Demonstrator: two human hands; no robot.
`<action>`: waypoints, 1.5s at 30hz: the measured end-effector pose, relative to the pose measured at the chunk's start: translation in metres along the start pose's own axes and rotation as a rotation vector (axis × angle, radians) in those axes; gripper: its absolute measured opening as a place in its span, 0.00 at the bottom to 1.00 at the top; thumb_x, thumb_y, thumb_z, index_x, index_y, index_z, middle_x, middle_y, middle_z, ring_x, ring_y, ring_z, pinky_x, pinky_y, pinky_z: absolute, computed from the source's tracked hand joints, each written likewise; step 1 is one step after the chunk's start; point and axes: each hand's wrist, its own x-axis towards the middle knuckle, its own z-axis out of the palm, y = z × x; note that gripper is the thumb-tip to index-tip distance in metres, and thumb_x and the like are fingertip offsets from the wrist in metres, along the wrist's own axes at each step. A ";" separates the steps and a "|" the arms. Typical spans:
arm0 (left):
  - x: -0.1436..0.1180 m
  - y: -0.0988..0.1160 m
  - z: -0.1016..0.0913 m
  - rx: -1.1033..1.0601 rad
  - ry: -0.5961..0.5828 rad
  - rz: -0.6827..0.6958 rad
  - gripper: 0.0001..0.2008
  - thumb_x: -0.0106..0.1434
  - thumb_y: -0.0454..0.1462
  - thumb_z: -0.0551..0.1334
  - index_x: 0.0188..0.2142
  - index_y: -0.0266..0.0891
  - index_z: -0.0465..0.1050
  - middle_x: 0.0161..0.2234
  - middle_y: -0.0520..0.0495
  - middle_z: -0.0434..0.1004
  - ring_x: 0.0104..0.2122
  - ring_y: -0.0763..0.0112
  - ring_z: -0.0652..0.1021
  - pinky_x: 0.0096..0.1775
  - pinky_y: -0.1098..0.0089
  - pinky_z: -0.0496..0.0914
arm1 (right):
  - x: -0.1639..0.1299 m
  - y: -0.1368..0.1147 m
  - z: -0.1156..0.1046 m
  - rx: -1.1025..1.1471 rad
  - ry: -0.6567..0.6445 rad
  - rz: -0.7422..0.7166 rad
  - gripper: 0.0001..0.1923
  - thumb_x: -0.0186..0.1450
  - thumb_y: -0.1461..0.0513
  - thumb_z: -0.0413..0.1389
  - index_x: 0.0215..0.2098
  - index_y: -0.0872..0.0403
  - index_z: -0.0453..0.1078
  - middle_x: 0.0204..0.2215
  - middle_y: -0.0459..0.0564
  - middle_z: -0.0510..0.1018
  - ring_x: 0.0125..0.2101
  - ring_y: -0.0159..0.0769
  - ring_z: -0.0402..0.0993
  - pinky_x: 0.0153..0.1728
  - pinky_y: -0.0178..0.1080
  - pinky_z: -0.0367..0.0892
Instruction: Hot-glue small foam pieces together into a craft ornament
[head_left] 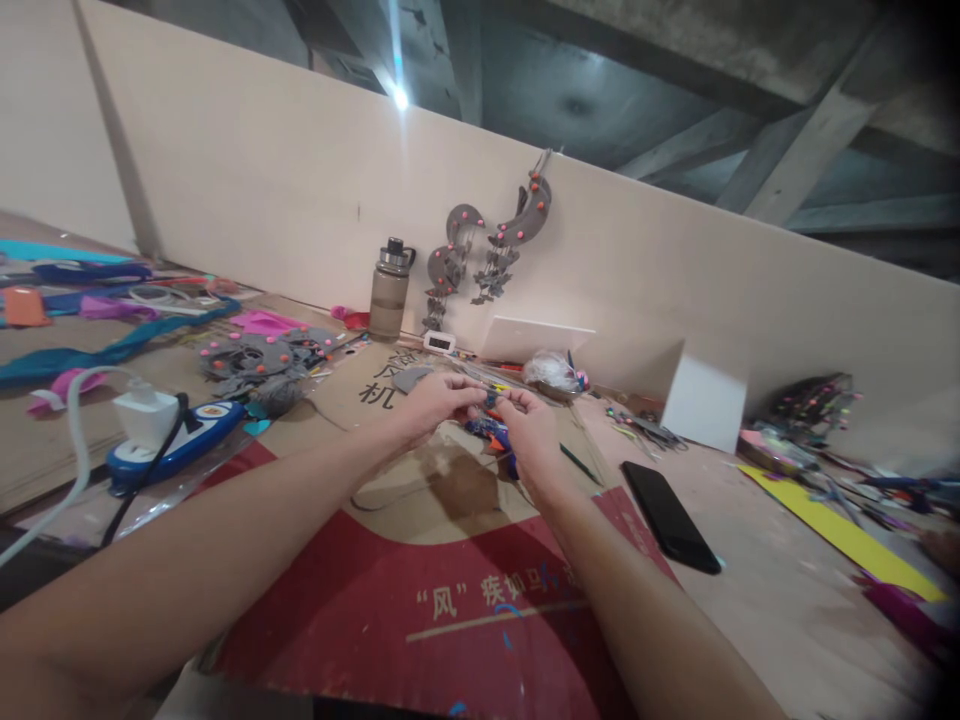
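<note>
My left hand (pixel 444 403) and my right hand (pixel 534 432) meet above a piece of cardboard (pixel 420 480), fingertips almost touching. Both are closed in a pinch around something small and dark that I cannot make out. Just below the fingers lies a blue and orange object (pixel 491 432), partly covered by my right hand. Beside my left hand is a flat grey piece (pixel 411 378), seemingly felt. A dark green pencil-like stick (pixel 580 463) rests to the right of my right hand.
A black phone (pixel 670 517) lies at right. On the left stand a blue power strip (pixel 176 445) with a white plug and a pile of grey felt ornaments (pixel 262 360). A water bottle (pixel 389 292) stands by the wall, near hanging grey moon shapes (pixel 525 215). Yellow sheet (pixel 840 530) far right.
</note>
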 end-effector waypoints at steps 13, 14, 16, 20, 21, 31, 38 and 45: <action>0.001 0.001 -0.006 0.488 0.099 0.197 0.05 0.51 0.35 0.59 0.23 0.36 0.72 0.19 0.52 0.70 0.20 0.76 0.68 0.24 0.74 0.59 | -0.002 -0.001 -0.002 -0.023 -0.119 0.037 0.14 0.52 0.54 0.58 0.31 0.55 0.70 0.21 0.44 0.71 0.18 0.27 0.63 0.17 0.31 0.62; 0.001 0.001 -0.007 0.493 0.106 0.202 0.05 0.51 0.35 0.59 0.22 0.36 0.72 0.18 0.52 0.69 0.20 0.76 0.67 0.24 0.74 0.59 | -0.002 -0.001 -0.003 -0.012 -0.132 0.054 0.14 0.52 0.53 0.58 0.31 0.54 0.71 0.21 0.44 0.71 0.18 0.27 0.63 0.16 0.31 0.62; 0.001 0.002 -0.007 0.498 0.113 0.188 0.05 0.51 0.35 0.59 0.22 0.36 0.71 0.18 0.52 0.69 0.20 0.76 0.67 0.24 0.74 0.58 | -0.001 -0.001 -0.004 -0.015 -0.154 0.073 0.16 0.52 0.52 0.59 0.34 0.54 0.71 0.22 0.44 0.71 0.18 0.27 0.63 0.15 0.31 0.63; 0.000 0.004 -0.007 0.515 0.097 0.126 0.06 0.51 0.35 0.58 0.23 0.36 0.72 0.18 0.52 0.69 0.20 0.75 0.68 0.24 0.74 0.59 | -0.002 -0.003 -0.005 -0.098 -0.166 0.041 0.17 0.53 0.53 0.58 0.35 0.55 0.72 0.23 0.45 0.72 0.19 0.28 0.65 0.16 0.31 0.64; 0.000 0.005 -0.006 0.524 0.090 0.115 0.06 0.51 0.35 0.58 0.23 0.36 0.72 0.18 0.52 0.69 0.20 0.75 0.68 0.24 0.74 0.59 | -0.002 -0.004 -0.005 -0.126 -0.163 0.018 0.16 0.53 0.53 0.58 0.34 0.55 0.72 0.23 0.45 0.72 0.19 0.28 0.66 0.17 0.31 0.64; 0.004 0.002 -0.016 0.271 -0.193 -0.010 0.10 0.52 0.41 0.63 0.29 0.34 0.75 0.24 0.48 0.74 0.23 0.76 0.70 0.27 0.74 0.62 | 0.002 -0.003 -0.009 -0.300 -0.126 -0.090 0.10 0.54 0.56 0.53 0.28 0.55 0.69 0.19 0.43 0.70 0.20 0.29 0.65 0.20 0.32 0.61; 0.013 0.004 -0.035 0.451 -0.135 0.121 0.16 0.54 0.43 0.62 0.38 0.37 0.78 0.32 0.44 0.79 0.27 0.73 0.73 0.26 0.74 0.63 | 0.009 0.000 -0.015 -0.536 -0.130 -0.196 0.08 0.56 0.58 0.51 0.25 0.54 0.69 0.19 0.43 0.71 0.21 0.30 0.65 0.25 0.32 0.59; 0.004 0.007 -0.016 0.937 -0.147 0.340 0.11 0.51 0.35 0.61 0.33 0.39 0.80 0.27 0.48 0.80 0.27 0.71 0.75 0.29 0.73 0.64 | 0.000 -0.002 -0.011 -0.819 -0.137 -0.390 0.07 0.57 0.62 0.52 0.30 0.55 0.71 0.25 0.47 0.74 0.26 0.31 0.67 0.29 0.33 0.57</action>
